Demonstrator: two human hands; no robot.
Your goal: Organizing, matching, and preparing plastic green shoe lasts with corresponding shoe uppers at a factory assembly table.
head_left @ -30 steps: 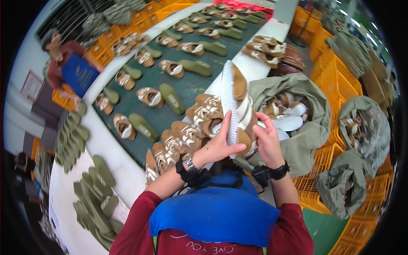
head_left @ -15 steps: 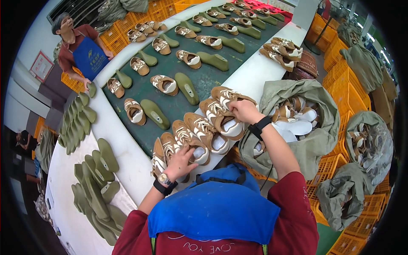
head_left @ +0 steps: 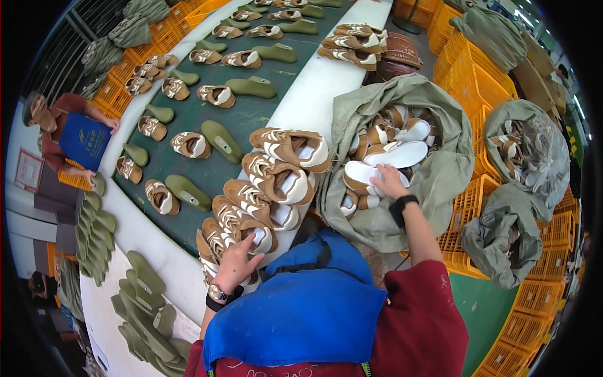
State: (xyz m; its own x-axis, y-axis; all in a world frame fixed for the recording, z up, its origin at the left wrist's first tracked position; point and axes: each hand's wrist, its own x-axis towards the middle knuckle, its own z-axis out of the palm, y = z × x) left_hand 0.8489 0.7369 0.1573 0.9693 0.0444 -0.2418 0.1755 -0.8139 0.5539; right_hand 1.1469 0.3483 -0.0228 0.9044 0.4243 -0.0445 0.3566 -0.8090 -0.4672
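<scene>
My right hand (head_left: 391, 183) reaches into a grey-green cloth sack (head_left: 449, 151). Its spread fingertips are at the white sole of an upturned shoe (head_left: 359, 176), among several other brown and white shoes. My left hand (head_left: 233, 264) rests with fingers apart against the heel of a brown sneaker (head_left: 254, 237) at the near end of a row. Several more sneakers of that row, such as the farthest one (head_left: 290, 147), lie side by side along the white table edge (head_left: 308, 94), toes pointing left.
A green belt (head_left: 182, 119) carries spaced sneakers, each beside an olive shoe last (head_left: 221, 141). Loose lasts (head_left: 141, 308) lie at the left. Across the belt stands a co-worker in a blue apron (head_left: 85, 138). Orange crates (head_left: 465, 66) and another sack (head_left: 502, 235) line the right.
My right hand has left the sneaker row and moved right into the sack. The view has swung right. My left hand remains at the row's near end.
</scene>
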